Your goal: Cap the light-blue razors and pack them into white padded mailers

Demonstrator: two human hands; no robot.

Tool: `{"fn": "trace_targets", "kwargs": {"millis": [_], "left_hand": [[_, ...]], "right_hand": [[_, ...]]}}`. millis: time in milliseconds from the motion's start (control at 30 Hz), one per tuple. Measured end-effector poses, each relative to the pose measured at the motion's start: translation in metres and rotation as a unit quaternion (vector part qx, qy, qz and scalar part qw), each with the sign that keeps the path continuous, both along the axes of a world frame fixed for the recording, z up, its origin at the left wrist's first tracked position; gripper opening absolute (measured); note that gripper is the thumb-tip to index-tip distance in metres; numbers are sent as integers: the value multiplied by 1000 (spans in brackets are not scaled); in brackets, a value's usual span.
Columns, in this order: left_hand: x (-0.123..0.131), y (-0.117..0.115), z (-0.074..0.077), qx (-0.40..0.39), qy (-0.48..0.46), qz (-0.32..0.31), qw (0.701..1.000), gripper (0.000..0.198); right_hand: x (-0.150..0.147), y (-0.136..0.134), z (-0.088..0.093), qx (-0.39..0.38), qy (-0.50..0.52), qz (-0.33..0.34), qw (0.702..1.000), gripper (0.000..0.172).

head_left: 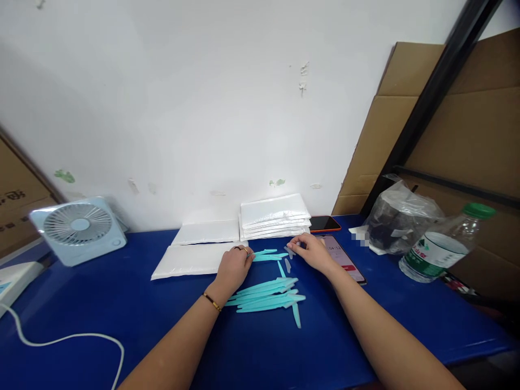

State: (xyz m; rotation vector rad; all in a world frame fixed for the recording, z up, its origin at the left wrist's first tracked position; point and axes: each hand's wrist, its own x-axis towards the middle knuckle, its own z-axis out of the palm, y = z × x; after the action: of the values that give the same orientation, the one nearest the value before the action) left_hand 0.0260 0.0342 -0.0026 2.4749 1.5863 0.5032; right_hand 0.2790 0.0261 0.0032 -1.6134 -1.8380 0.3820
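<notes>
My left hand has its fingers closed at the left ends of a few slim turquoise eyebrow razors, just in front of the white packets. Opposite it, my right hand is closed in a pinch with its fingertips at a small translucent cap. Another translucent cap lies on the blue tabletop. Nearer to me is a bunch of turquoise razors, side by side with paler tips to the right. One loose razor points toward me.
Flat white packets lie behind my left hand, beside a taller packet stack. A lit phone lies by my right wrist, another phone behind it. Farther right stand a bottle and a bagged container; a fan stands left.
</notes>
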Motion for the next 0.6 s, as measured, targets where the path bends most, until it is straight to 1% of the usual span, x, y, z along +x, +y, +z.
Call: {"fn": "trace_targets", "kwargs": {"millis": [33,100,167,233,333,467,533,600], "left_hand": [[1,-1,-1,7,8,-4,1000,23],[2,-2,-2,11,9,-12,1000,21],[1,-2,-4,12,0,-17,1000,23],[-1,-2,-4,9,-10,-31,999,25],[-2,-3,-3,5,-16,-66,998,25],[-2,-12,6,15,-40,-75,996,25],[-2,-19,11,-10,-51,-106,993,24],[-2,-24,14,-58,-53,-152,985,24]], "right_hand": [[1,-2,3,-4,-8,19,1000,33],[3,-8,8,-40,-16,91,995,31],[4,-14,12,-96,-31,169,981,30],[3,-19,14,-144,-45,216,965,32],[-1,-24,16,-176,-55,247,951,33],[-8,-25,15,-165,-73,275,944,30],[-11,-25,13,-150,-69,277,946,28],[-12,-25,10,-138,-48,272,951,25]]}}
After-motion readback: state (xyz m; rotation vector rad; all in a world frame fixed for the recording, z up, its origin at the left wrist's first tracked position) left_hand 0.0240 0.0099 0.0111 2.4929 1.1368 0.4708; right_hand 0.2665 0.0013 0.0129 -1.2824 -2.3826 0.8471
